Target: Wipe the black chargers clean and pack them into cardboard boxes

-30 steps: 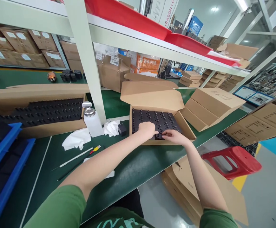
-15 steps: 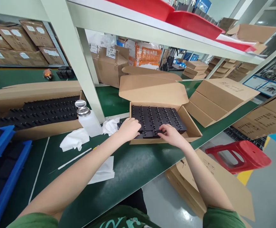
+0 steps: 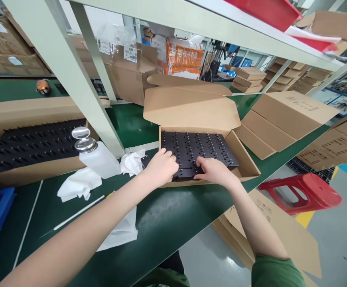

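Observation:
An open cardboard box (image 3: 245, 156) in front of me holds rows of black flat-topped parts (image 3: 188, 143) with small shiny studs. At its front left corner, my left hand (image 3: 163, 166) is closed, fingers curled over the black parts in the front row. My right hand (image 3: 213, 172) is bent at the front middle of the box, thumb and fingers closed on a black part (image 3: 186, 173) in that row. The undersides of both grips are hidden. Just left of my left hand, a small black piece (image 3: 145, 161) shows beside crumpled white tissue (image 3: 132, 162).
A pump bottle (image 3: 100, 159), white cloth (image 3: 79, 184) and thin white rod (image 3: 79, 212) lie to the left. Behind them stands a shelf post (image 3: 68, 75). A second carton of black parts (image 3: 42, 143) is far left. Folded cardboard (image 3: 290, 115) and a red stool (image 3: 305, 193) are right.
My view has shifted, so the bench things at left appear further left and lower. Both hands stay at the front row; the right hand's fingers have curled further toward the front edge.

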The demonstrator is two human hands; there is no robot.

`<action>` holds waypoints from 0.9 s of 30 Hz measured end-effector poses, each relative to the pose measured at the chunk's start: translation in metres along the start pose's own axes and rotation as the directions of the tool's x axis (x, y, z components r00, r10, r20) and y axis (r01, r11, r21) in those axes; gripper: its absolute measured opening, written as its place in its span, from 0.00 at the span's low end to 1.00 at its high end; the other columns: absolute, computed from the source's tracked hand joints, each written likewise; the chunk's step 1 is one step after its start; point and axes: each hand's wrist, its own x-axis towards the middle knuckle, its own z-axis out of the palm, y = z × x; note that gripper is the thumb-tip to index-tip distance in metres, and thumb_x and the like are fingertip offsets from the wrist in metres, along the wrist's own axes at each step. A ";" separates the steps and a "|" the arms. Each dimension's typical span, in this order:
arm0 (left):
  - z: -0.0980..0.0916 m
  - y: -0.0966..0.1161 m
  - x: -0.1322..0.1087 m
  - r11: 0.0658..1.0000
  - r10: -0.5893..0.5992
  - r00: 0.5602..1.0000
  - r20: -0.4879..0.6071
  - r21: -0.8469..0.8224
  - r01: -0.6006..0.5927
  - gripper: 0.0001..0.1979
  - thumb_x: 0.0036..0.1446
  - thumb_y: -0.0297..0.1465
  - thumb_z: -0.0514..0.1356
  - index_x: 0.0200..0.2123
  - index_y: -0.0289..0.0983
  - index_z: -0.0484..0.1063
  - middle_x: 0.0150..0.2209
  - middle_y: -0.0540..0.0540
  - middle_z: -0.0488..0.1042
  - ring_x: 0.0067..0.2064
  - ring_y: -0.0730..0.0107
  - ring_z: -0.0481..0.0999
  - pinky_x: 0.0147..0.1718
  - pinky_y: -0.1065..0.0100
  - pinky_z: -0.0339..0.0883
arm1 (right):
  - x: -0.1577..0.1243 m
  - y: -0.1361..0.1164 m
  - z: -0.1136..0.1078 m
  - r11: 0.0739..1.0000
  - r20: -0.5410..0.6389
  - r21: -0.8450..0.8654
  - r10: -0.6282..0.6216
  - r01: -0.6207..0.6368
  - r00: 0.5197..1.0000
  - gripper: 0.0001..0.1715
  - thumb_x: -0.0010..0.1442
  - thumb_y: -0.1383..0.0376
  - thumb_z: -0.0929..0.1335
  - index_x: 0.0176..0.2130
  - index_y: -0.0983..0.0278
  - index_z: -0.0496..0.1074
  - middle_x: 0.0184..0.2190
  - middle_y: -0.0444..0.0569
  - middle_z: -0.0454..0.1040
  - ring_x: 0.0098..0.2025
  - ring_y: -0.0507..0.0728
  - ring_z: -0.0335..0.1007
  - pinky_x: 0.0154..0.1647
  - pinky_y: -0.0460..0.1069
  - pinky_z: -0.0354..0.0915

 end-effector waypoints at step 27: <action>0.034 0.007 0.004 0.820 -0.538 0.843 -0.012 -0.241 0.519 0.59 0.40 0.52 0.71 0.69 0.28 0.54 0.74 0.30 0.42 0.75 0.32 0.35 0.69 0.33 0.37 | 0.031 -0.037 -0.002 0.856 -0.040 0.377 -0.366 0.353 0.930 0.12 0.68 0.54 0.65 0.37 0.58 0.66 0.52 0.50 0.78 0.71 0.63 0.58 0.72 0.65 0.51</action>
